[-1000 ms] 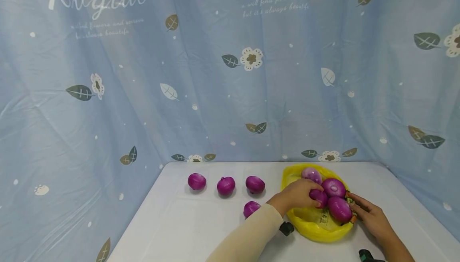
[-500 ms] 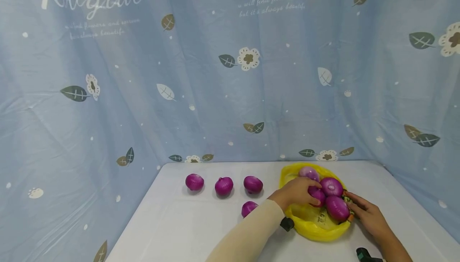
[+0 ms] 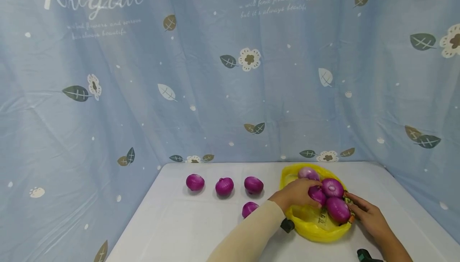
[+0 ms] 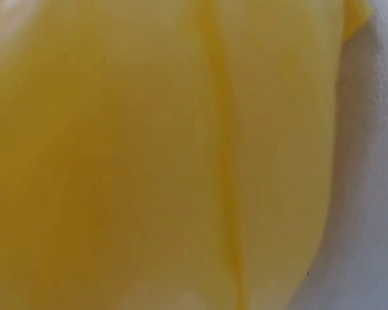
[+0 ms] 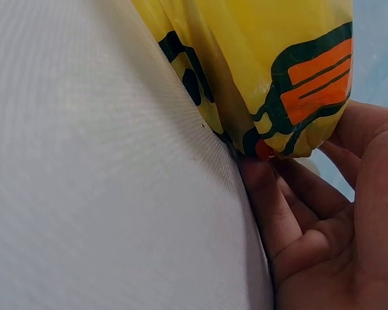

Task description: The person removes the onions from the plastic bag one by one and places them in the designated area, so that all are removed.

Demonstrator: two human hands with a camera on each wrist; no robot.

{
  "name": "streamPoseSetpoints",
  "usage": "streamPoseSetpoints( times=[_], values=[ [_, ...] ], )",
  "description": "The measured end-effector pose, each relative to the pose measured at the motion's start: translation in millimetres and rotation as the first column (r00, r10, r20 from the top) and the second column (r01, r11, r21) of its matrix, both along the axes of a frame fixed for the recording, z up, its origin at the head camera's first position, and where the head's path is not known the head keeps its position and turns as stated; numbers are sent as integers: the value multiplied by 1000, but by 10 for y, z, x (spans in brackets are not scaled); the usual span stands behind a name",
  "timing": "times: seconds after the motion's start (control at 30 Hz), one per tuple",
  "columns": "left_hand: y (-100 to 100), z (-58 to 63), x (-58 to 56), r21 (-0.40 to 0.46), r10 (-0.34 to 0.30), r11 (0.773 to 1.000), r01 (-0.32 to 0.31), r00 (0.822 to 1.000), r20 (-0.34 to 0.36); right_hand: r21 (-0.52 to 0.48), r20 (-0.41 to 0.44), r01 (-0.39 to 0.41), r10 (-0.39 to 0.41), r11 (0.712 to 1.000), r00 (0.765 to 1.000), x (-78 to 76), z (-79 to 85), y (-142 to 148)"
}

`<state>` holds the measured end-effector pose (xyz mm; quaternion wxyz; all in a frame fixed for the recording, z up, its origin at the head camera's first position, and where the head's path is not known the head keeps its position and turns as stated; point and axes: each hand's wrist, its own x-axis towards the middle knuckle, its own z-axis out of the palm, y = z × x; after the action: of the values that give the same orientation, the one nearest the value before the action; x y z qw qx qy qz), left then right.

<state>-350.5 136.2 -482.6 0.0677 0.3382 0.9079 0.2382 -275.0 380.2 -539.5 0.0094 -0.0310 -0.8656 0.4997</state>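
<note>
My left hand (image 3: 300,193) reaches into an open yellow plastic bag (image 3: 316,236), thumb and fingers round a purple onion (image 3: 317,196). Three other onions lie in the bag: a paler one (image 3: 308,173) at the back, one (image 3: 332,188) to the right and one (image 3: 338,210) nearer the front. At the bag's right side, my right hand (image 3: 371,218) holds the plastic near its printed rim. In the right wrist view the fingers (image 5: 271,206) are at the bag's lower edge, low by the tabletop. Yellow plastic (image 4: 149,161) fills most of the left wrist view, with the left hand out of sight there.
Left of the bag, three onions stand in a row on the white table (image 3: 172,230): a left one (image 3: 195,182), a middle one (image 3: 224,187) and a right one (image 3: 253,185). Another onion (image 3: 249,209) is partly behind my left sleeve (image 3: 251,230). A blue patterned curtain (image 3: 201,106) hangs behind.
</note>
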Motion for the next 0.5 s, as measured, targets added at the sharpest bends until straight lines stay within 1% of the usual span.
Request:
streamPoseSetpoints(
  times=[0.27,0.37,0.5],
  values=[
    [-65,17,18,-49,15,999,-18,998,-62,10,-15,-17,17,1000,1000,18,-5,6],
    [-92,26,30,-43,37,998,-40,998,-52,22,-24,-20,20,1000,999,12,-14,20],
    [-127,55,59,-24,72,997,-72,997,-15,24,-18,-12,13,1000,1000,-4,-26,26]
  ],
)
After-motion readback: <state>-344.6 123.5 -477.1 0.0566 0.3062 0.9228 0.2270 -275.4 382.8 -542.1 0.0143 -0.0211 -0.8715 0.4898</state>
